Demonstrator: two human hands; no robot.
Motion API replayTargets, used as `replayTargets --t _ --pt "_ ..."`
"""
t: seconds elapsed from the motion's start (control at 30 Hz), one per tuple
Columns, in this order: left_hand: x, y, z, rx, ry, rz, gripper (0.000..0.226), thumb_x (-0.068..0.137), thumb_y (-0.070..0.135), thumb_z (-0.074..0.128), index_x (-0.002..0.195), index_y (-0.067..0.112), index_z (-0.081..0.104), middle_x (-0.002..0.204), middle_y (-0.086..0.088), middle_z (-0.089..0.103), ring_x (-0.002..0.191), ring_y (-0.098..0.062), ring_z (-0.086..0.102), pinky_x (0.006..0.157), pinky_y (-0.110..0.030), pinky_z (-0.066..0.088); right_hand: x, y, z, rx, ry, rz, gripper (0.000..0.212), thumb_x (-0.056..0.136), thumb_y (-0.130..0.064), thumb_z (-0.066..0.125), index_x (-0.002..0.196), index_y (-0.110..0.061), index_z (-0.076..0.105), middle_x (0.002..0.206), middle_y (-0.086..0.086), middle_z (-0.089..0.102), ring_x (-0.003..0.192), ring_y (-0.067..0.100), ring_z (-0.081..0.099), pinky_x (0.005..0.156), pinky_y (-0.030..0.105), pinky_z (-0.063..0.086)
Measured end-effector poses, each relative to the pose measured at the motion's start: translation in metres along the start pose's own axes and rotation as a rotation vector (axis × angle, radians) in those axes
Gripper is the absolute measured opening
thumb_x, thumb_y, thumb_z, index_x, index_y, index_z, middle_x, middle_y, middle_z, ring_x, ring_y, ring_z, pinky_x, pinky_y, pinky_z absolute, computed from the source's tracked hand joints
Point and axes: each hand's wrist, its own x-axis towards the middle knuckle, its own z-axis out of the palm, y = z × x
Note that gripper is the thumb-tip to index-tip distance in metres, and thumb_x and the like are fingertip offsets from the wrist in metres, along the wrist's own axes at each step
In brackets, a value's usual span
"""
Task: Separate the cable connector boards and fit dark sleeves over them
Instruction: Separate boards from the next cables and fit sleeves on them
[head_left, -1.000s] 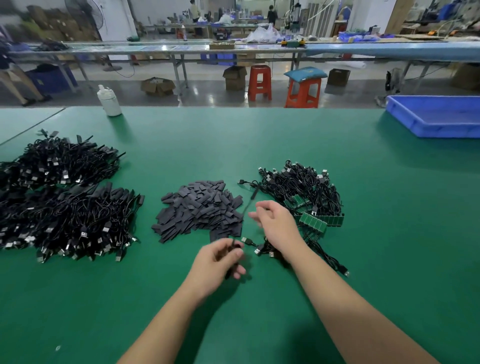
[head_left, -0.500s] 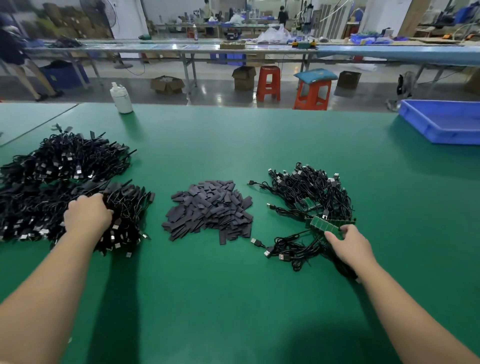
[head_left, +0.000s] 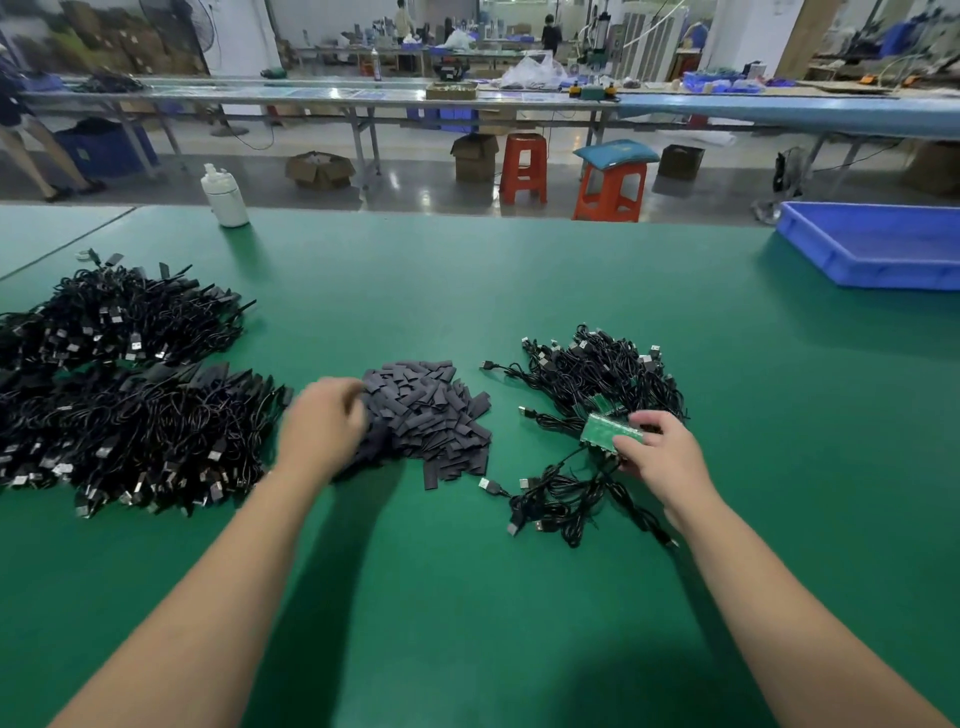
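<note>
A heap of dark sleeves (head_left: 431, 410) lies in the middle of the green table. My left hand (head_left: 324, 423) is at the heap's left edge, fingers curled into the sleeves; motion blur hides whether it holds one. To the right lies a tangle of black cables (head_left: 597, 384) with green connector boards. My right hand (head_left: 662, 452) pinches a green strip of joined boards (head_left: 605, 431) at the tangle's near side, with its cables trailing below.
Large piles of black cables with sleeved ends (head_left: 119, 395) fill the table's left. A white bottle (head_left: 224, 195) stands at the far edge. A blue tray (head_left: 878, 244) sits at the far right. Orange stools and another bench are beyond the table.
My left hand left the cable pile on the left and moved right to the sleeve heap. My right hand took hold of the green board strip and lifted it slightly.
</note>
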Motion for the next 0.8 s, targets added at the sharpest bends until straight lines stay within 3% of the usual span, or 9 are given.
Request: replayTargets --t 0.07,0.1,0.13,0.17,0.27,0.37,0.47,0.63,0.8 --pt "-0.017 0.048 0.022 -0.272 -0.176 0.013 0.024 0.093 0.022 0.060 0.114 0.023 0.071 0.111 0.006 0.072 0.098 -0.009 0.065 0.093 -0.029 0.050 -0.010 -0.011 0.002 -0.072 -0.046 -0.115 0.031 0.090 -0.016 0.069 0.116 -0.033 0.063 0.109 -0.012 0.063 0.080 0.000 0.058 0.064 0.021 0.043" --pt "-0.026 0.070 0.032 -0.392 -0.255 0.013 0.026 0.093 0.027 0.061 0.118 0.027 0.069 0.111 0.013 0.070 0.096 -0.001 0.064 0.092 -0.026 0.051 -0.015 -0.016 0.004 -0.090 -0.059 -0.156 0.029 0.089 -0.018 0.070 0.112 -0.036 0.066 0.101 -0.019 0.063 0.086 -0.001 0.066 0.064 0.023 0.055" --pt "-0.034 0.090 0.041 -0.491 -0.324 0.012 0.030 0.093 0.031 0.062 0.123 0.029 0.065 0.114 0.017 0.067 0.096 0.004 0.062 0.090 -0.022 0.050 -0.020 -0.021 0.006 -0.100 -0.067 -0.187 0.027 0.089 -0.018 0.070 0.106 -0.038 0.067 0.095 -0.023 0.063 0.092 -0.002 0.063 0.074 0.025 0.056" --pt "-0.042 0.108 0.049 -0.569 -0.378 0.017 0.034 0.093 0.034 0.062 0.127 0.030 0.062 0.117 0.020 0.065 0.099 0.005 0.061 0.090 -0.019 0.048 -0.024 -0.025 0.007 -0.113 -0.075 -0.216 0.025 0.089 -0.018 0.070 0.101 -0.039 0.067 0.090 -0.022 0.066 0.066 -0.004 0.063 0.055 0.017 0.053" --pt "-0.054 0.145 0.061 -0.698 -0.461 0.064 0.030 0.094 0.031 0.063 0.123 0.028 0.064 0.113 0.016 0.069 0.100 0.000 0.064 0.092 -0.019 0.048 -0.032 -0.033 0.011 -0.154 -0.089 -0.308 0.021 0.088 -0.015 0.071 0.094 -0.035 0.069 0.080 -0.013 0.069 0.058 0.000 0.054 0.056 0.018 0.042" --pt "-0.057 0.164 0.061 -0.682 -0.440 0.087 0.011 0.093 0.024 0.063 0.097 0.029 0.071 0.085 0.009 0.075 0.078 -0.007 0.067 0.076 -0.024 0.052 -0.036 -0.037 0.009 -0.210 -0.069 -0.366 0.014 0.086 -0.018 0.072 0.088 -0.031 0.068 0.073 -0.013 0.065 0.058 0.004 0.049 0.055 0.020 0.038" --pt "-0.059 0.169 0.060 -0.564 -0.389 0.137 0.014 0.093 0.028 0.061 0.080 0.028 0.067 0.071 0.008 0.070 0.057 -0.005 0.053 0.059 -0.024 0.042 -0.040 -0.038 0.008 -0.242 -0.064 -0.398 0.007 0.085 -0.029 0.074 0.087 -0.033 0.070 0.083 -0.018 0.068 0.074 0.001 0.059 0.065 0.013 0.040" --pt "-0.061 0.176 0.056 -0.473 -0.261 0.148 0.026 0.093 0.033 0.059 0.075 0.016 0.063 0.051 0.003 0.043 0.054 -0.016 0.037 0.055 -0.032 0.034 -0.045 -0.044 0.015 -0.308 0.028 -0.506 0.013 0.087 -0.028 0.073 0.096 -0.020 0.077 0.091 -0.011 0.071 0.088 0.006 0.061 0.076 0.017 0.039" --pt "-0.061 0.183 0.052 -0.490 -0.176 0.103 0.023 0.093 0.034 0.060 0.077 0.019 0.068 0.056 -0.002 0.051 0.062 -0.027 0.049 0.062 -0.035 0.045 -0.047 -0.053 0.019 -0.312 0.131 -0.553 0.015 0.088 -0.027 0.072 0.098 -0.017 0.078 0.097 -0.004 0.074 0.093 0.014 0.065 0.084 0.026 0.046"
